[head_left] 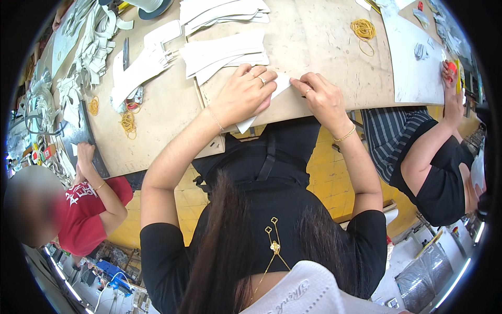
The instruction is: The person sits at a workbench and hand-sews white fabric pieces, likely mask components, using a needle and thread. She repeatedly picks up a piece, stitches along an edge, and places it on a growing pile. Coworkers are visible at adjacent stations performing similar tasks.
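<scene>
White piece (264, 102): flat at the near edge of the worktable (324, 47), one corner overhanging.
Left hand (241, 94): fingers together, pressing it down.
Right hand (324, 97): fingertips pinching its right end.
Risk: the overhanging piece could slide off if pressure eases.
Neighbours: 2 stacks of white pieces (222, 52) just behind; rubber bands (363, 29) toward the far right corner.

A single head-worn fisheye view looks steeply down from above the person's own chest, facing the far workbench (314, 47). It sits close, so the torso fills the near half, and co-workers curve into left and right rims.
</scene>
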`<state>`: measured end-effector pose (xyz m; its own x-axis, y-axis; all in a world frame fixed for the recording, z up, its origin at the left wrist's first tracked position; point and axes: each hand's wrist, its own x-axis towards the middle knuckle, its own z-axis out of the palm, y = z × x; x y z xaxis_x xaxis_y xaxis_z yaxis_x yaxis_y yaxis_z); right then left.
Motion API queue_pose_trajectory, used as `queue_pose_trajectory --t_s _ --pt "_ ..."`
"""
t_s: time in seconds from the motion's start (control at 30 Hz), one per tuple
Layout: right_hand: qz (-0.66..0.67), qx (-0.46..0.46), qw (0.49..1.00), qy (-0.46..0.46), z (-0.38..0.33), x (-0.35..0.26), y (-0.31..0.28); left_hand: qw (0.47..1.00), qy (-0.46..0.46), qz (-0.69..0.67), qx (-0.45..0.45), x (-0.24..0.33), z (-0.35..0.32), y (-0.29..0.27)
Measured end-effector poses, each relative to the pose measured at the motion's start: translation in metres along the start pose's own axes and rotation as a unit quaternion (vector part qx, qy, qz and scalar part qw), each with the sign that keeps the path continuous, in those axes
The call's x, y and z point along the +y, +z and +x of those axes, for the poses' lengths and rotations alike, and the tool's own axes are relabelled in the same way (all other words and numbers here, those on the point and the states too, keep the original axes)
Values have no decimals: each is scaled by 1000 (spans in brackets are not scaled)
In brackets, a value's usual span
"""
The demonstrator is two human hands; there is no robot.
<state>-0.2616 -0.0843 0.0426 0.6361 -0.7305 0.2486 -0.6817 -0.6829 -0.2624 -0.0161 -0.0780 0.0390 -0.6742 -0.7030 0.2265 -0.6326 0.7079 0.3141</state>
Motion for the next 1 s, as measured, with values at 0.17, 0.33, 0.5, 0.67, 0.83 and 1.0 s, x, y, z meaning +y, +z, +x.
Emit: queue_pose_trajectory --t_s 0.17,0.33,0.5,0.67,0.83,1.0 --pt "-11 -50 998 23 -5 -8 -7 999 -10 32 4 7 9 7" --pt "-14 -49 997 58 -5 -8 -4 993 -85 84 -5 20 11 7" --pt "7 -8 1000 23 4 3 10 989 -112 93 -42 32 4 1" --pt "154 19 972 177 11 -2 4 997 69 26 -18 5 6 8" --pt "263 -159 891 335 22 -9 -18 1000 -11 26 1 17 -18 11" --pt "161 -182 946 213 54 -23 -1 992 -116 47 26 39 -44 6"
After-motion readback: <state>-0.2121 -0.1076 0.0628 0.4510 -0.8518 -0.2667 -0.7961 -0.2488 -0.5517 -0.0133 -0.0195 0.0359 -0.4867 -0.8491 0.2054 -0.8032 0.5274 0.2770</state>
